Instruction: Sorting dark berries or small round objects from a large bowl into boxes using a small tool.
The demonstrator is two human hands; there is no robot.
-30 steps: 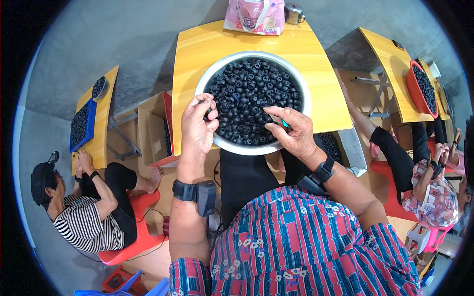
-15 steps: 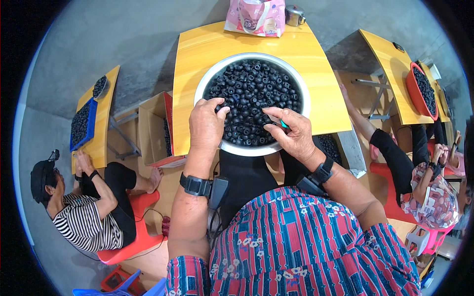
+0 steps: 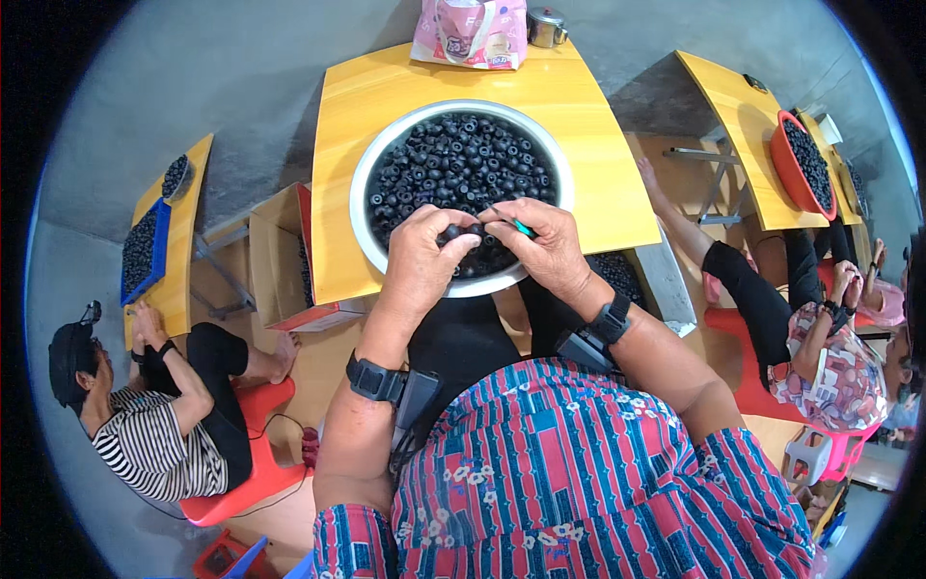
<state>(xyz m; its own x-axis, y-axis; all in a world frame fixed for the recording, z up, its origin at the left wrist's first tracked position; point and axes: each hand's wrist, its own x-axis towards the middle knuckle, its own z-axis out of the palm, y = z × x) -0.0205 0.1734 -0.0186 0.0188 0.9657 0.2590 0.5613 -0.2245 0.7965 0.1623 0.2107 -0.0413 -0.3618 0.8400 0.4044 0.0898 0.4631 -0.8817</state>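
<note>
Over the near rim of the white basin (image 3: 359,198), the left hand (image 3: 424,256) pinches a dark round fruit (image 3: 453,232) at its fingertips, while the right hand (image 3: 545,246), just beside it, grips a green-handled tool (image 3: 509,221) whose tip points leftward at that fruit.

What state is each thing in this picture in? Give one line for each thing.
Metal bowl: upright on the yellow table, full of dark round fruits.
Left hand: fingers pinching one dark fruit above the bowl.
Right hand: closed on a thin green-handled tool.
Pink bag: standing at the table's far edge.
Cardboard box: open, beside the table.
Red basin: full of fruits.
</note>
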